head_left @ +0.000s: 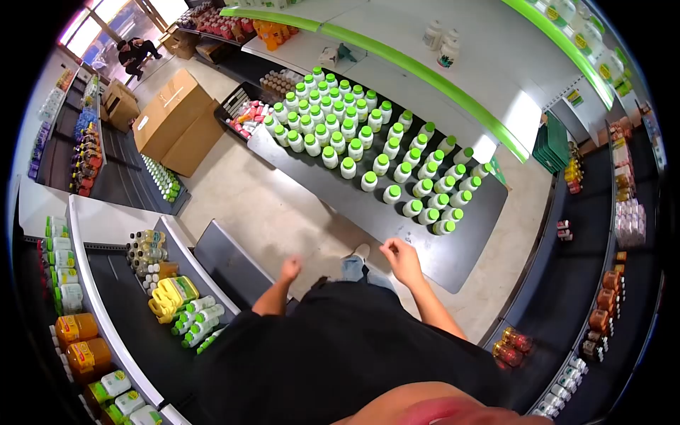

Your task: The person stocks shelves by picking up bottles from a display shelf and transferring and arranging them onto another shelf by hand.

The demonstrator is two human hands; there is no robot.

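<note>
My right hand (401, 258) is at the near edge of the dark grey shelf board (453, 265), fingers curled in with no object showing in them. On the left, my left hand (291, 268) hangs over the floor, away from the board. It is small and blurred, its fingers not distinct. Many white bottles with green caps (348, 168) stand upright in rows on the board, packed closely at the far left and in looser rows towards the right. The nearest to my right hand is a white bottle (443, 227) at the front right corner of the group.
A large cardboard box (173, 117) and a black crate of red-and-white bottles (249, 117) stand beyond the board. Left shelving holds yellow jugs (172, 297) and green-capped bottles (201, 315). Green crates (549, 145) are stacked at right. Far off, a person (136, 57) sits near the doorway.
</note>
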